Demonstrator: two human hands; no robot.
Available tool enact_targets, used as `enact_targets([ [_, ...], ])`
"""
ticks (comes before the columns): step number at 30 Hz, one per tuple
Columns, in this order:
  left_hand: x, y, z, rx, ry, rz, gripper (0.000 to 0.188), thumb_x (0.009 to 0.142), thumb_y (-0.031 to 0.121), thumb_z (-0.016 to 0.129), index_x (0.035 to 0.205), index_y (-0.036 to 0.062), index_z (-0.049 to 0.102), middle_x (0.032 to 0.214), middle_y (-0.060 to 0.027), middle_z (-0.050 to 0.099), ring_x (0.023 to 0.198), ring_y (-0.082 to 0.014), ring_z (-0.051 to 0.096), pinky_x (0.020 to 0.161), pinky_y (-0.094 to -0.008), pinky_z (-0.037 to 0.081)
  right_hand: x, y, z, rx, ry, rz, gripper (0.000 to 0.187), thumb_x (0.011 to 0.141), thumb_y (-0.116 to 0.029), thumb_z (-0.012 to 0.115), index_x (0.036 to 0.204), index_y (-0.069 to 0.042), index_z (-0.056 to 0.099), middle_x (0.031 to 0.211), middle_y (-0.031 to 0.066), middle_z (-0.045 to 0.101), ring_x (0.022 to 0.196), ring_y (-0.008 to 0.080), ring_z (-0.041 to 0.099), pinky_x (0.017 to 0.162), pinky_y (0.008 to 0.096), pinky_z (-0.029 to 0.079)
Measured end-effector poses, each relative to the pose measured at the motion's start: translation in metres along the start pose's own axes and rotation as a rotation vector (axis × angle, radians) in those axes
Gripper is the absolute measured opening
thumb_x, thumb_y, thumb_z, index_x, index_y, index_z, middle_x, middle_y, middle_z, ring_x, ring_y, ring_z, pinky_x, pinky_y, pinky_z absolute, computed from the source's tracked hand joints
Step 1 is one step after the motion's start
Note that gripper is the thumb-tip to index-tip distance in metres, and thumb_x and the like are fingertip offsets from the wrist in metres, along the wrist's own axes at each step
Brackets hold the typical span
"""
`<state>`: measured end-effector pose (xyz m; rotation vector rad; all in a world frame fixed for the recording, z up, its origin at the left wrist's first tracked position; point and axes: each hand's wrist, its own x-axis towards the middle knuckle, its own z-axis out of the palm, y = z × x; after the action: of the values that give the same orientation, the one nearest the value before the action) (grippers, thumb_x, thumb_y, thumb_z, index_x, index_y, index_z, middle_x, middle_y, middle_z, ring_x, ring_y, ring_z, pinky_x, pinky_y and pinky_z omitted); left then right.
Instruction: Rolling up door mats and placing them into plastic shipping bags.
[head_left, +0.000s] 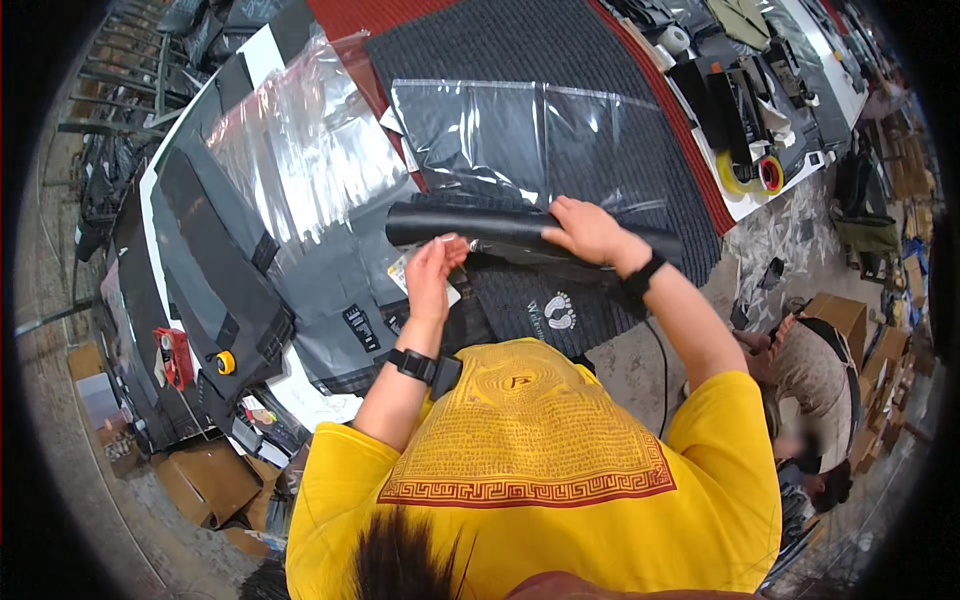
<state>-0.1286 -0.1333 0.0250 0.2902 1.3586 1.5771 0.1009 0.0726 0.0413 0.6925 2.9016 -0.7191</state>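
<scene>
A rolled-up black mat (475, 222) lies crosswise in front of me on the work table. My right hand (590, 232) is closed over its right part, thumb on the near side and fingers on top. My left hand (437, 268) is at the roll's near side toward its left end, with the fingertips pinched together. A shiny clear bit shows beside those fingertips; what they hold is too small to name. Just beyond the roll, a clear plastic bag (520, 140) is spread flat over a dark grey ribbed mat (440, 50). Nearer me lies a dark mat with white footprints (560, 310).
More clear plastic sheeting (310, 140) covers the left side. Black mats (205, 225), a yellow tape measure (226, 362) and a red tool (175, 358) lie further left. Tape rolls (768, 174) sit at the right corner. A person (815, 380) bends low at the right, near cardboard boxes (840, 320).
</scene>
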Motion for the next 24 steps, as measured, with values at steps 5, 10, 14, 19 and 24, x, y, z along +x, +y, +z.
enact_targets([
  [5, 0.05, 0.038, 0.025, 1.064, -0.383, 0.66, 0.053, 0.08, 0.005, 0.075, 0.132, 0.0036, 0.061, 0.135, -0.0117, 0.058, 0.124, -0.0322, 0.055, 0.099, -0.0409, 0.048, 0.042, -0.02, -0.048, -0.207, 0.374, 0.072, 0.022, 0.091, -0.021, 0.061, 0.1, -0.001, 0.06, 0.103, 0.0181, 0.06, 0.096, 0.0354, 0.058, 0.081, 0.0449, 0.05],
  [10, 0.09, 0.068, 0.045, 1.934, -0.442, 0.836, 0.095, 0.065, 0.01, 0.085, 0.15, 0.0181, 0.042, 0.141, -0.011, 0.049, 0.132, -0.0337, 0.043, 0.109, -0.0513, 0.033, -0.036, -0.043, 0.004, -0.086, 0.314, 0.203, 0.091, 0.068, -0.031, 0.086, 0.141, 0.001, 0.042, 0.142, 0.022, 0.045, 0.137, 0.04, 0.041, 0.114, 0.054, 0.031],
  [14, 0.115, 0.074, 0.047, 1.973, -0.561, 0.805, 0.108, 0.058, 0.015, 0.091, 0.153, 0.0243, 0.038, 0.129, -0.0172, 0.051, 0.123, -0.0368, 0.048, 0.104, -0.0519, 0.035, -0.076, 0.069, -0.017, -0.394, 0.346, 0.525, 0.113, 0.052, -0.035, 0.093, 0.146, 0.0, 0.04, 0.142, 0.0202, 0.047, 0.141, 0.0383, 0.038, 0.119, 0.0609, 0.021],
  [19, 0.093, 0.065, 0.048, 1.858, -0.808, 0.457, 0.088, 0.059, 0.022, 0.087, 0.137, 0.0133, 0.047, 0.122, -0.017, 0.057, 0.117, -0.0366, 0.056, 0.097, -0.0473, 0.042, -0.128, 0.095, -0.025, -0.161, 0.22, 0.257, 0.094, 0.049, -0.026, 0.091, 0.129, -0.001, 0.049, 0.118, 0.0193, 0.058, 0.113, 0.0388, 0.055, 0.1, 0.0454, 0.045],
  [24, 0.076, 0.056, 0.061, 1.499, -1.1, 0.05, 0.083, 0.059, 0.029, 0.093, 0.129, 0.0115, 0.052, 0.127, -0.018, 0.052, 0.121, -0.0399, 0.055, 0.101, -0.0453, 0.047, -0.195, 0.097, -0.021, 0.248, -0.232, 0.394, 0.097, 0.047, -0.037, 0.098, 0.125, -0.007, 0.05, 0.123, 0.0216, 0.057, 0.119, 0.0428, 0.052, 0.101, 0.0477, 0.045],
])
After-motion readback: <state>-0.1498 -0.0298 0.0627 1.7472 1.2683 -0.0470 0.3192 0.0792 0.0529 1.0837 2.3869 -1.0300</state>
